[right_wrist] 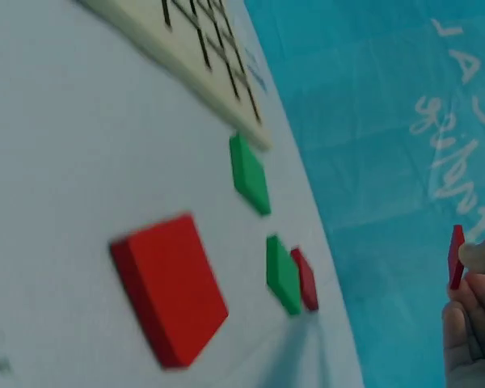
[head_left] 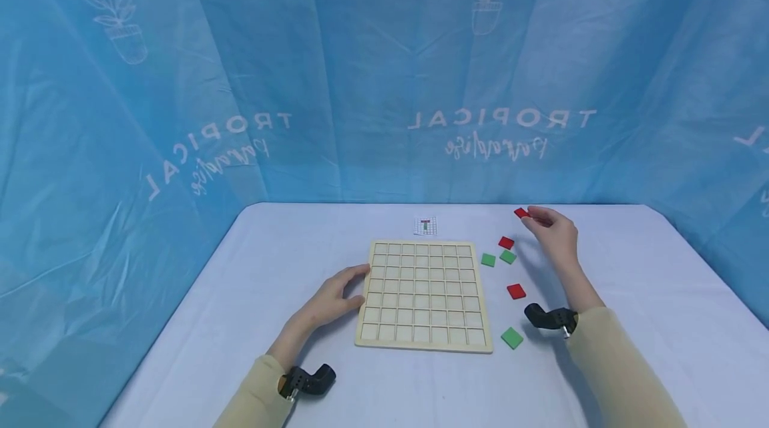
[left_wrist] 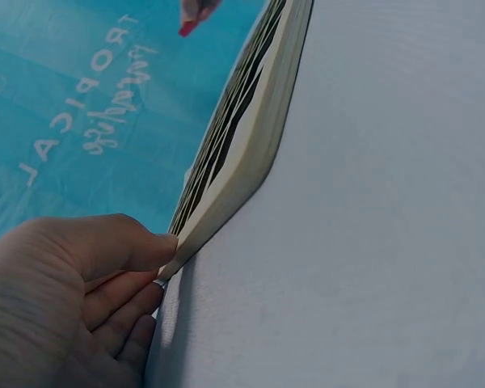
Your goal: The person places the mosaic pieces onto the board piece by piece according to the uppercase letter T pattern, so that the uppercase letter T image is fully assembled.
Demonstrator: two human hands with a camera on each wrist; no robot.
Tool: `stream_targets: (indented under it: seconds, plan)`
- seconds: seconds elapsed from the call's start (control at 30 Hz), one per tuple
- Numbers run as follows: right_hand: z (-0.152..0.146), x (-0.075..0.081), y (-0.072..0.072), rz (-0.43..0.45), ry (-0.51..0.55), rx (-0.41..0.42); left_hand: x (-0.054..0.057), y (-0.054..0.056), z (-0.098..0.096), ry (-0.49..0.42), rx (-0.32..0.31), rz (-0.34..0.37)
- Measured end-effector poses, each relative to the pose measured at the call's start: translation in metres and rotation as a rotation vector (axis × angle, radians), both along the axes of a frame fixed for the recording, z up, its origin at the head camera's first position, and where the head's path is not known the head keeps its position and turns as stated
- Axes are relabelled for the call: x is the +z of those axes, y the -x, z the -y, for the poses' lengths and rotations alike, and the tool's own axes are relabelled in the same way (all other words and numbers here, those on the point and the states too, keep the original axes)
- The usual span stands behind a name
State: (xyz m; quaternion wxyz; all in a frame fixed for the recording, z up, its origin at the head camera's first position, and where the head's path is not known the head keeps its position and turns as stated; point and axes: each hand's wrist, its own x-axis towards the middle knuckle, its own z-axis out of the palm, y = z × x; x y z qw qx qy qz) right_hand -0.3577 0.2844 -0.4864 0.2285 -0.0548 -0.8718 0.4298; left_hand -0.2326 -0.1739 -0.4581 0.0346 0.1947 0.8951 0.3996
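My right hand is raised over the table's far right part, pinching a red square tile between thumb and fingertips. The right wrist view shows this tile held on edge, above the other tiles. At the left side of a pale wooden grid board, my left hand rests with thumb and forefinger spread and touching the edge. In the left wrist view the thumb meets the board's rim, while the other fingers lie loosely bent beside it. Thin ridges divide the board into square cells, with no tiles in them.
Right of the board lie red tiles and green tiles. A small printed grid card sits behind the board. A blue curtain hangs beyond the white table.
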Motion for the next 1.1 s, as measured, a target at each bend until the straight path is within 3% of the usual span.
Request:
stream_targets:
  seconds: [0.2, 0.33, 0.43, 0.57, 0.67, 0.77, 1.1]
  plan:
    - [0.018, -0.008, 0.021, -0.033, 0.114, 0.090, 0.002, 0.000, 0.000, 0.002, -0.006, 0.000]
    - [0.043, -0.007, 0.024, -0.058, 0.158, 0.174, 0.002, 0.000, 0.001, 0.010, -0.005, -0.001]
    - [0.065, 0.005, 0.013, -0.058, 0.231, 0.252, 0.002, 0.000, 0.001, 0.015, -0.001, -0.002]
    - [0.102, 0.051, -0.029, -0.017, 0.308, 0.333, 0.000, 0.000, 0.001, 0.010, 0.001, -0.009]
    - [0.125, 0.079, -0.055, 0.013, 0.307, 0.372, 0.000, 0.000, 0.001, 0.007, 0.000, -0.009]
    - [0.138, 0.082, -0.061, 0.022, 0.304, 0.404, -0.001, 0.000, 0.001, 0.001, -0.004, -0.007]
    - [0.166, 0.072, -0.061, 0.040, 0.314, 0.516, -0.001, 0.000, 0.003, -0.012, -0.019, -0.018]
